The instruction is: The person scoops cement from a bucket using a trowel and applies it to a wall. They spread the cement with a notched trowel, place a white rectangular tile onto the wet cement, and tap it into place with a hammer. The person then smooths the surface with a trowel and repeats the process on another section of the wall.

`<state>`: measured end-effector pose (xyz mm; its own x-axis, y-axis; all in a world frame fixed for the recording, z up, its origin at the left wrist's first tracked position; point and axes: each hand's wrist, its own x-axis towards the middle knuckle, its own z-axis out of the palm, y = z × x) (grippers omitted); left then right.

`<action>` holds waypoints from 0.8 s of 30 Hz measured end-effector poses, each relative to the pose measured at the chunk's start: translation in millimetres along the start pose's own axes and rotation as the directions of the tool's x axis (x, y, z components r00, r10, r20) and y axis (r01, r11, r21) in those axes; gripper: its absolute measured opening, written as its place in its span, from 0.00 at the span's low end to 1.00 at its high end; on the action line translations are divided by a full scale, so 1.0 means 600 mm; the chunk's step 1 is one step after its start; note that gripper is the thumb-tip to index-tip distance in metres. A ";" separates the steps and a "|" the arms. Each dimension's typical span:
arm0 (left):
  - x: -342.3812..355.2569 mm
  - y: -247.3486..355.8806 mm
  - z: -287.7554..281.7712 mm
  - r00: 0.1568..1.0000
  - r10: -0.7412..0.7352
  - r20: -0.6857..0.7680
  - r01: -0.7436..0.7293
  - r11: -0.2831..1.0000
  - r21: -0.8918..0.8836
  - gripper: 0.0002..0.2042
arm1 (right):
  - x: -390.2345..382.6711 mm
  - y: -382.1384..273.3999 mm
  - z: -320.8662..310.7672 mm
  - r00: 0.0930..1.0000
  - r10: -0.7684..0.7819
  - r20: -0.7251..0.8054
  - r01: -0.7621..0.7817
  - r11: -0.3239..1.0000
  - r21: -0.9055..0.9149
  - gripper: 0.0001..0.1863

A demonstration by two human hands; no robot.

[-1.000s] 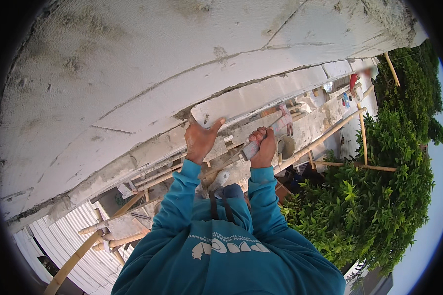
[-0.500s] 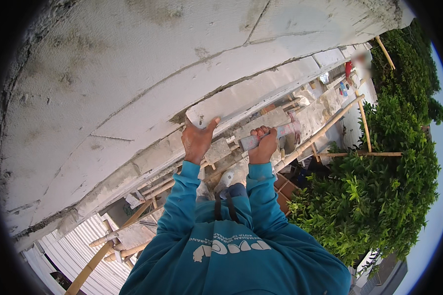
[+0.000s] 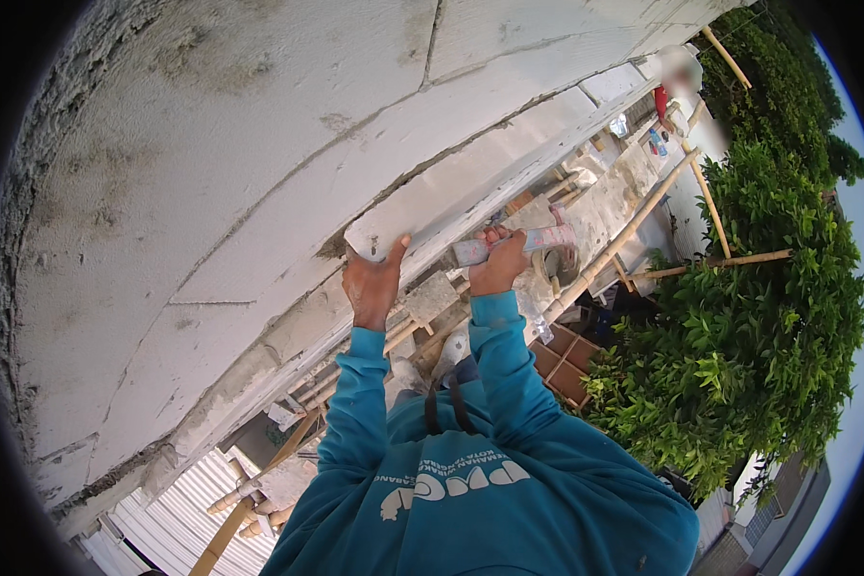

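Whitish wall (image 3: 288,163) at left. Left hand (image 3: 372,293), grip spread open, cups the left end of a pale block (image 3: 480,168) set along the wall, perhaps to steady it. Right hand (image 3: 497,269) closed around a grey, red-blotched tool (image 3: 547,238), likely for control, apart from the block.

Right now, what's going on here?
A person's left hand touches the near end of a pale block lying along the wall. The right hand grips a tool with pinkish stains; I can't tell its kind. A dark line shows along the block's far edge.
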<state>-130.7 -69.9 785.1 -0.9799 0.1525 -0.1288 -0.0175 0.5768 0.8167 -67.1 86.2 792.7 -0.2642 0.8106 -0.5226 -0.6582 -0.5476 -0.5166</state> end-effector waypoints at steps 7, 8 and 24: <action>-0.003 0.013 -0.004 1.000 0.025 0.010 -0.024 0.999 -0.023 0.37 | -0.003 0.009 0.007 0.974 0.180 0.135 -0.155 0.972 -0.179 0.10; -0.005 0.013 -0.007 1.000 0.015 0.014 -0.015 1.000 -0.020 0.36 | 0.002 -0.006 -0.006 0.969 0.195 0.152 -0.165 0.968 -0.191 0.10; 0.001 -0.010 -0.006 0.997 0.067 0.033 -0.066 0.998 -0.014 0.38 | -0.012 -0.030 0.001 0.994 0.050 0.101 -0.048 0.999 -0.017 0.08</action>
<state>-132.1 -75.7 782.1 -0.9718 0.2167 -0.0924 0.0444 0.5538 0.8315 -53.9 90.4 806.4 -0.3666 0.7991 -0.4765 -0.6324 -0.5897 -0.5024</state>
